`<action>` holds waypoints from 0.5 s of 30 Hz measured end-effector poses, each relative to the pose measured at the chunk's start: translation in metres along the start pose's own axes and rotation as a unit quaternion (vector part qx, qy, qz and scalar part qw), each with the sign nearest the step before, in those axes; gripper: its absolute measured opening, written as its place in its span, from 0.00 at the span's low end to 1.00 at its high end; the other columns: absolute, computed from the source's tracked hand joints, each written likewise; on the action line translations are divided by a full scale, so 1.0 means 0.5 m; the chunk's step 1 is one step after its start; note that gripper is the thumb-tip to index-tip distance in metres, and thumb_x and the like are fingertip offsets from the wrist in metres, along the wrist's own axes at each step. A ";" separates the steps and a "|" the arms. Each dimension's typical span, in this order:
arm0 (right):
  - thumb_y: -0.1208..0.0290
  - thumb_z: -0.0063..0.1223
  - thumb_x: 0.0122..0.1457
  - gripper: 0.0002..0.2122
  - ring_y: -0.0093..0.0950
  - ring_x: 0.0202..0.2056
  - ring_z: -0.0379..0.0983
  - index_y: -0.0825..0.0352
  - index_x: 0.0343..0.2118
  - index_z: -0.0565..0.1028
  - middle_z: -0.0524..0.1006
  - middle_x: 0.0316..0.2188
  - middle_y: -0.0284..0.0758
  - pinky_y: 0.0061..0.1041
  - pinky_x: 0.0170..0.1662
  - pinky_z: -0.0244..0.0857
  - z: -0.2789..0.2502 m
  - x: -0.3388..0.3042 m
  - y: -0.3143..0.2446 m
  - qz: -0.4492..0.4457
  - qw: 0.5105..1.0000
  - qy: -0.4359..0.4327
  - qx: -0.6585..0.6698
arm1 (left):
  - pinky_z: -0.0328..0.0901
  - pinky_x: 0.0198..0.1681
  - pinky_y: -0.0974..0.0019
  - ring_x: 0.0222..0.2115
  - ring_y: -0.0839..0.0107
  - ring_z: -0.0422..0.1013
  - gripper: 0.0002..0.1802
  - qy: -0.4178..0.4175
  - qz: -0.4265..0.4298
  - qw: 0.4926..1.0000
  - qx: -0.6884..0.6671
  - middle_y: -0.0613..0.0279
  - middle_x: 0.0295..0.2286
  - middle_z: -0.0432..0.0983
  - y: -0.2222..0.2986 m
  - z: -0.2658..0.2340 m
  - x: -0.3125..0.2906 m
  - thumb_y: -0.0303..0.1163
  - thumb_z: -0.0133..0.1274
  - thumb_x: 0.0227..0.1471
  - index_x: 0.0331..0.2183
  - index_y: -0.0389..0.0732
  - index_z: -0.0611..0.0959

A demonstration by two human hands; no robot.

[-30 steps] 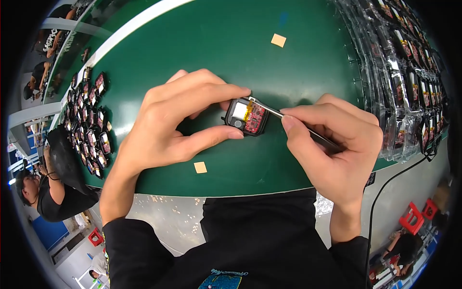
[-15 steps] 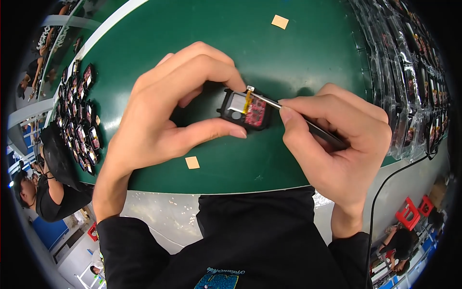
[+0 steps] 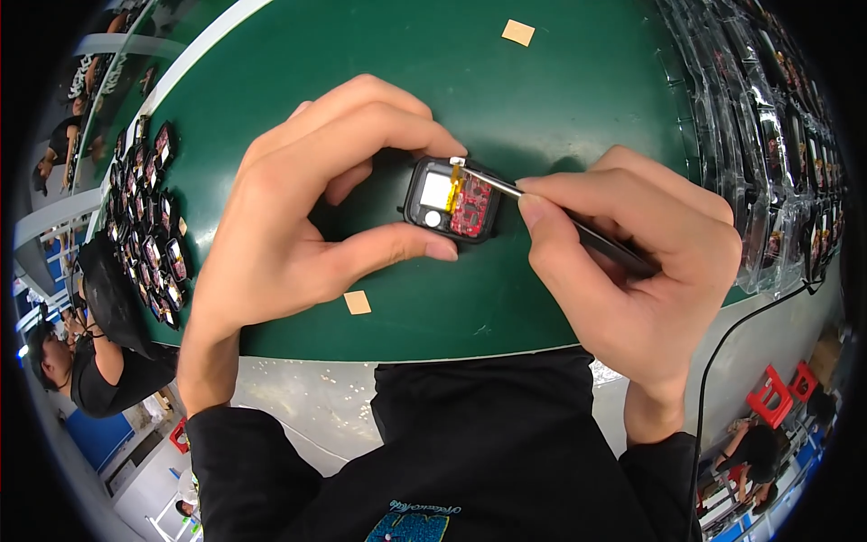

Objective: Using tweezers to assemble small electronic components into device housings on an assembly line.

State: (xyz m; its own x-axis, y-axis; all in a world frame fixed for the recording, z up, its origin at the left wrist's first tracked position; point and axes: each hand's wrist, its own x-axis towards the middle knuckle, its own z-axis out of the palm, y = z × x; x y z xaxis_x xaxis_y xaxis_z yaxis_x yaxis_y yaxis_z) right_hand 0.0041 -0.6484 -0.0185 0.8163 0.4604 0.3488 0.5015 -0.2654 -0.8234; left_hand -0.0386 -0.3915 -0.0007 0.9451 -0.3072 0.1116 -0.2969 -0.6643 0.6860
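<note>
My left hand (image 3: 298,199) holds a small square black device case (image 3: 411,194) by its edges, thumb on the near side and forefinger on the far side. Inside the open case are a silver-white block (image 3: 435,191), a red circuit board (image 3: 471,208) and a strip of yellow tape (image 3: 455,188) between them. A small white piece (image 3: 458,162) sits at the tape's far end, close to my left fingertip. With my right hand (image 3: 650,271) I grip slim tweezers (image 3: 591,237). Their metal tip reaches just beside the white piece; whether it touches cannot be made out.
Several similar open devices (image 3: 144,226) cluster at the table's left. Clear plastic trays (image 3: 731,154) holding more devices are stacked at the right. Small beige squares (image 3: 358,303) lie on the green table (image 3: 433,316). A black cable (image 3: 709,361) hangs at the right; other people sit beyond.
The device has shifted slightly left and turned a little, its contents now brighter. My left hand moved with it. The tweezers' tip stays close to the white piece.
</note>
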 end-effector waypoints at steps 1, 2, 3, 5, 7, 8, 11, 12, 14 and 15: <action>0.87 0.68 0.50 0.06 0.14 0.18 0.64 0.74 0.32 0.87 0.74 0.18 0.30 0.19 0.22 0.49 0.000 0.000 0.002 -0.004 1.000 -0.003 0.003 | 0.57 0.31 0.71 0.28 0.76 0.64 0.36 -0.001 0.000 1.000 -0.001 0.65 0.40 0.80 0.000 -0.003 -0.001 0.37 0.82 0.33 0.47 0.37 0.90; 0.87 0.68 0.50 0.06 0.14 0.18 0.64 0.74 0.32 0.87 0.74 0.18 0.30 0.19 0.22 0.49 0.000 -0.001 0.001 -0.005 1.000 -0.003 0.005 | 0.57 0.32 0.70 0.27 0.76 0.62 0.36 -0.019 -0.016 1.000 0.009 0.67 0.37 0.80 0.005 -0.011 -0.005 0.38 0.83 0.32 0.47 0.36 0.90; 0.87 0.67 0.50 0.06 0.14 0.18 0.64 0.74 0.32 0.87 0.74 0.18 0.30 0.18 0.22 0.49 0.001 -0.002 0.001 -0.006 1.000 -0.004 0.009 | 0.56 0.33 0.70 0.26 0.76 0.60 0.37 -0.037 -0.032 0.999 0.019 0.68 0.34 0.80 0.007 -0.015 -0.008 0.38 0.83 0.31 0.46 0.36 0.90; 0.87 0.67 0.49 0.06 0.14 0.18 0.64 0.74 0.32 0.87 0.74 0.18 0.30 0.18 0.22 0.49 0.001 -0.002 0.001 -0.006 1.000 -0.004 0.013 | 0.56 0.34 0.69 0.25 0.76 0.59 0.37 -0.032 -0.030 0.999 0.010 0.69 0.32 0.80 0.006 -0.014 -0.006 0.38 0.83 0.30 0.46 0.35 0.91; 0.87 0.66 0.49 0.07 0.15 0.18 0.63 0.74 0.32 0.87 0.74 0.18 0.30 0.18 0.22 0.49 0.001 -0.001 0.002 -0.017 1.000 -0.007 0.000 | 0.55 0.35 0.69 0.25 0.76 0.57 0.37 -0.028 -0.027 0.999 -0.001 0.70 0.29 0.80 0.006 -0.013 -0.005 0.39 0.83 0.30 0.46 0.35 0.91; 0.87 0.66 0.49 0.07 0.15 0.18 0.63 0.74 0.32 0.87 0.74 0.18 0.30 0.18 0.22 0.49 0.001 -0.001 0.001 -0.016 1.000 -0.007 0.001 | 0.55 0.35 0.68 0.25 0.76 0.57 0.37 -0.028 -0.031 0.999 0.004 0.69 0.29 0.80 0.009 -0.015 -0.005 0.40 0.83 0.29 0.45 0.34 0.91; 0.87 0.66 0.49 0.07 0.15 0.18 0.64 0.74 0.32 0.87 0.74 0.18 0.30 0.19 0.23 0.49 0.000 -0.001 0.001 -0.010 1.000 -0.007 0.000 | 0.55 0.35 0.67 0.25 0.76 0.58 0.37 -0.023 -0.033 0.999 0.004 0.69 0.27 0.78 0.006 -0.014 -0.005 0.41 0.83 0.29 0.45 0.34 0.92; 0.87 0.66 0.49 0.07 0.15 0.18 0.64 0.74 0.32 0.87 0.74 0.18 0.30 0.19 0.23 0.49 0.000 0.000 0.002 -0.014 1.000 -0.009 -0.003 | 0.55 0.35 0.67 0.25 0.76 0.58 0.38 -0.017 -0.029 0.999 0.000 0.69 0.27 0.78 0.003 -0.013 -0.006 0.41 0.82 0.29 0.45 0.34 0.92; 0.87 0.66 0.49 0.07 0.15 0.18 0.64 0.74 0.32 0.87 0.74 0.18 0.30 0.19 0.23 0.49 0.000 0.001 0.002 -0.016 1.000 -0.011 -0.006 | 0.55 0.35 0.67 0.25 0.76 0.58 0.37 -0.018 -0.027 0.999 0.000 0.69 0.27 0.77 0.003 -0.012 -0.005 0.41 0.82 0.29 0.45 0.34 0.92; 0.87 0.66 0.49 0.07 0.15 0.18 0.64 0.74 0.32 0.87 0.74 0.18 0.30 0.19 0.23 0.50 0.000 0.002 0.002 -0.018 1.000 -0.012 -0.008 | 0.55 0.35 0.67 0.25 0.76 0.58 0.37 -0.017 -0.024 1.000 0.001 0.69 0.26 0.77 0.005 -0.013 -0.005 0.40 0.82 0.29 0.45 0.34 0.92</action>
State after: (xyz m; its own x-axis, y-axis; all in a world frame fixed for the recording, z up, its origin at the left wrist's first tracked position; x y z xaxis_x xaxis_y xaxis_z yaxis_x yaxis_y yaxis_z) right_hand 0.0054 -0.6482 -0.0191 0.7904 0.4905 0.3670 0.5353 -0.2617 -0.8031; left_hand -0.0407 -0.3879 0.0052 0.9530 -0.2981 0.0536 -0.2514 -0.6799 0.6889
